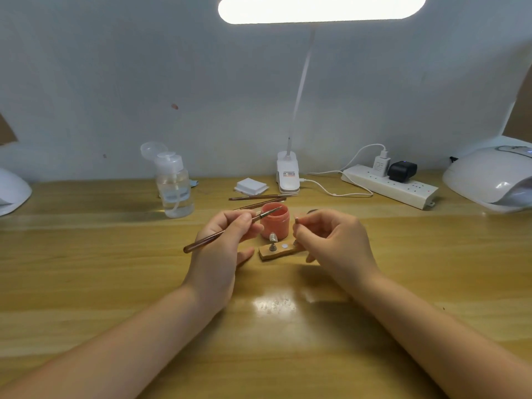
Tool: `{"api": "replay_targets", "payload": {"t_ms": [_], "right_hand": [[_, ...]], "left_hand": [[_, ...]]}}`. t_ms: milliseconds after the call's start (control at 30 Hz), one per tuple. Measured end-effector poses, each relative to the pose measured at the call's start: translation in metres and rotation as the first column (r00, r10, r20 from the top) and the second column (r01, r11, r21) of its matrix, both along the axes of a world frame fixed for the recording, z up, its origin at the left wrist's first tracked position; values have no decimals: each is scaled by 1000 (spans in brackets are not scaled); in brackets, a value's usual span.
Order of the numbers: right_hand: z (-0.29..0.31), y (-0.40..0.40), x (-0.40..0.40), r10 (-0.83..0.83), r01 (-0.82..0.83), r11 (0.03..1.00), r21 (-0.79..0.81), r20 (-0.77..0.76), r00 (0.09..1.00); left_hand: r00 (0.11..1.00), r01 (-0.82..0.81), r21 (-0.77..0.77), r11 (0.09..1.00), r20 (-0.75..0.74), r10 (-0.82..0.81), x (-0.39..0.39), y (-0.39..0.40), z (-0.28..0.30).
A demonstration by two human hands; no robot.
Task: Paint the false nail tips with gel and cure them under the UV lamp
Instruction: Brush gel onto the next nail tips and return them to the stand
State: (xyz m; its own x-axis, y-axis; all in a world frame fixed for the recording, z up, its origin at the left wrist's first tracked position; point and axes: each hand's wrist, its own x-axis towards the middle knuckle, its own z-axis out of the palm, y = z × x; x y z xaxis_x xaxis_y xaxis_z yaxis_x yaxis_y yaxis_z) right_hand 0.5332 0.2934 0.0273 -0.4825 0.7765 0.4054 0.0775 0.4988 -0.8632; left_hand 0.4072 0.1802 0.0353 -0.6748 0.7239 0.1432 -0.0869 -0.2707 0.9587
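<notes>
Both forearms reach over the table [86, 283]. Left hand [221, 243] grips a brush [230, 230] over the pink jar [275, 220]; right hand [331, 237] pinches a nail tip [296, 219] above the wooden holder [280, 251].

Left hand [223, 240] pinching a brush [230, 230] over the pink gel jar [275, 221], right hand [331, 240] gripping a nail tip [296, 219], wooden holder [280, 251] sitting on the desk [115, 269], UV lamp [489, 180] standing far right.

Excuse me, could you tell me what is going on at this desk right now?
A person is painting false nail tips. The left hand holds a brush with its tip at the open pink gel jar. The right hand pinches a small nail tip. Another tip sits on the wooden stand. A UV lamp waits at right.
</notes>
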Motion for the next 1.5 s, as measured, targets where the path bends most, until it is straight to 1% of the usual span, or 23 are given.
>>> {"api": "replay_targets", "payload": {"t_ms": [100, 233, 300, 533, 633, 700, 767, 900, 1000, 1200, 1300, 1367, 1400, 1433, 1500], "right_hand": [[-6, 0, -2, -20, 12, 997, 78, 108, 994], [-13, 1, -5, -130, 74, 971, 229, 242, 962], [-15, 1, -6, -169, 91, 962, 258, 297, 940], [-15, 2, -7, -214, 63, 945, 322, 458, 863], [-15, 2, -7, -285, 67, 914, 399, 516, 808], [-15, -1, -6, -331, 53, 880, 472, 530, 781], [-15, -4, -6, -362, 34, 843, 537, 520, 773], [-17, -11, -6, -379, 28, 801, 598, 470, 797], [-18, -15, -7, -345, 24, 802, 596, 430, 834], [-18, -10, -10, -300, 4, 858, 513, 496, 815], [-18, -8, -10, -286, -10, 860, 510, 498, 819], [-19, -9, -9, -290, -28, 839, 544, 490, 822], [-19, -11, -9, -289, -38, 825, 564, 480, 828], [-19, -12, -8, -282, -43, 813, 580, 458, 843], [-18, -14, -6, -250, -35, 804, 594, 390, 886]], "left_hand": [[997, 35, 19, 999, 65, -36, 0, 2, 0], [989, 38, 32, 999, 145, -42, -2, 3, 0], [983, 34, 38, 999, 178, -40, -2, 3, 0], [982, 40, 42, 998, 182, -47, 0, 3, -2], [983, 39, 45, 998, 180, -47, 0, 2, -3], [983, 46, 46, 998, 176, -54, 0, 2, -3], [983, 54, 48, 997, 174, -62, 0, 1, -4], [984, 54, 41, 998, 169, -60, 1, 1, -4], [982, 50, 34, 998, 179, -56, 2, 0, -4], [984, 60, 4, 998, 166, -59, 7, 0, -2], [986, 45, -16, 999, 162, -42, 7, 1, -1], [995, 7, -41, 999, 99, -3, 6, 2, 1], [999, -23, -54, 998, 23, 25, 5, 3, 3], [995, -60, -63, 996, -85, 54, 2, 4, 6], [938, -137, -54, 989, -327, 112, -6, 6, 15]]}}
